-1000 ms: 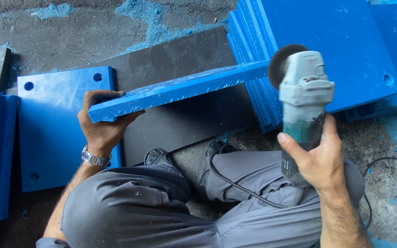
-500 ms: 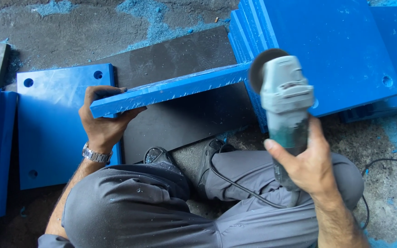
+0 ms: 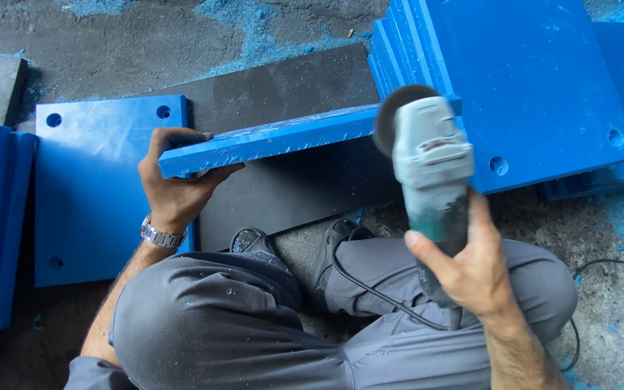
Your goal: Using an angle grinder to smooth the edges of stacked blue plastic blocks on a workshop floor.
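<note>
The left hand (image 3: 175,184) is clamped on the near-left end of a long, thick blue plastic slab (image 3: 276,139) standing on its edge: the fingers curl over the top rim while the thumb presses up from below, so the grip is closed tight on it. The wrist, wearing a silver metal watch (image 3: 160,235), bends back toward the body, and the forearm runs down beside the left knee of the grey trousers (image 3: 254,325).

The slab on edge lies across a dark grey flat board (image 3: 283,94) on the concrete floor (image 3: 110,43). Its right end meets the left edge of a stack of large blue plastic sheets (image 3: 536,79).

The right hand (image 3: 474,263) is wrapped around the rear body of a pale grey-green angle grinder (image 3: 431,166), fingers closed on it, thumb along its left side. The forearm rises from the lower right corner, the wrist straight. The grinder's dark round disc (image 3: 395,115) sits against the slab's top edge at its right end; whether it touches cannot be told. A black power cord (image 3: 370,289) loops over the right thigh.

1 flat blue plastic plate with round holes (image 3: 102,188) lies on the floor behind the left hand.
</note>
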